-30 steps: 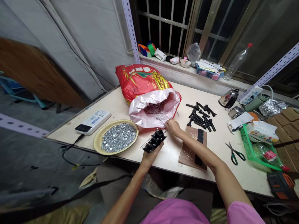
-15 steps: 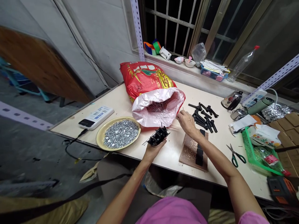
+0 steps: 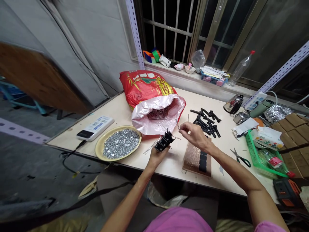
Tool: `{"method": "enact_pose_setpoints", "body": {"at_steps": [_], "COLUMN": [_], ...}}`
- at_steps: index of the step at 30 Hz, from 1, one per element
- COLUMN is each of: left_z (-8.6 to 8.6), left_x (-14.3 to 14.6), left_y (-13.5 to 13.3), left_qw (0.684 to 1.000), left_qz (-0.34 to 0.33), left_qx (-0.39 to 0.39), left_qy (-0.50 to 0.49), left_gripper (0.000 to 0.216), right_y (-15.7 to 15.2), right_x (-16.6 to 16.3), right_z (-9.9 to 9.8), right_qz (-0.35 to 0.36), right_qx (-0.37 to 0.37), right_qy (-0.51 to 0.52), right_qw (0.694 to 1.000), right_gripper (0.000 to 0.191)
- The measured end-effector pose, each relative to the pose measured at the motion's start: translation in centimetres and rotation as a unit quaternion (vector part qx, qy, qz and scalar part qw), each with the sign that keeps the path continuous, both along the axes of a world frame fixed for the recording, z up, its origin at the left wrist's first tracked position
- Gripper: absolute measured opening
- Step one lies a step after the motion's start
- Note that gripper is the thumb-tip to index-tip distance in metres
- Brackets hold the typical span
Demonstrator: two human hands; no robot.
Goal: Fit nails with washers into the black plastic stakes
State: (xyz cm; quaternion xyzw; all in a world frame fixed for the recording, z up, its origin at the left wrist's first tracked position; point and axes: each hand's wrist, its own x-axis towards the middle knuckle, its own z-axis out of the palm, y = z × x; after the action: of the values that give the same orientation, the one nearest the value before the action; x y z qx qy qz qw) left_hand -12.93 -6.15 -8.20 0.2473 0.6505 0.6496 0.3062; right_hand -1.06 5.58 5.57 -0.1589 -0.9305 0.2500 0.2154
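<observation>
Scissors (image 3: pixel 237 156) beside a green basket (image 3: pixel 251 150), a kettle (image 3: pixel 233 104) farther back, a red-capped bottle (image 3: pixel 242 67) on the windowsill (image 3: pixel 166 70).

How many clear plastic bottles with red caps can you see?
2. One bottle stands on the windowsill; the second bottle lies in the green basket. Others could be hidden under things in the basket.

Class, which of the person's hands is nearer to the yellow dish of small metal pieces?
Left. The left hand, holding black parts, is right of the yellow dish, not touching; the right hand is farther right, beyond the left.
</observation>
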Motion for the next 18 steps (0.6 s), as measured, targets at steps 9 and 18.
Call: {"method": "enact_pose_setpoints", "body": {"at_steps": [9,18], "left_z": [0.0,0.6], "left_x": [0.6,1.3], "left_y": [0.5,0.4], "left_qw": [0.997,0.999], "left_qz": [-0.017,-0.027], "left_qx": [0.02,-0.041], "left_qy": [0.072,-0.02], "left_gripper": [0.022,0.024], "right_y": [-0.9,0.4], "right_x": [-1.6,-1.2], "right_z": [-1.1,-0.8], "right_qz": [0.017,0.069], "right_qx": [-0.126,-0.125], "right_qy": [-0.053,-0.089], "right_qw": [0.99,0.986], "right_gripper": [0.009,0.011]}}
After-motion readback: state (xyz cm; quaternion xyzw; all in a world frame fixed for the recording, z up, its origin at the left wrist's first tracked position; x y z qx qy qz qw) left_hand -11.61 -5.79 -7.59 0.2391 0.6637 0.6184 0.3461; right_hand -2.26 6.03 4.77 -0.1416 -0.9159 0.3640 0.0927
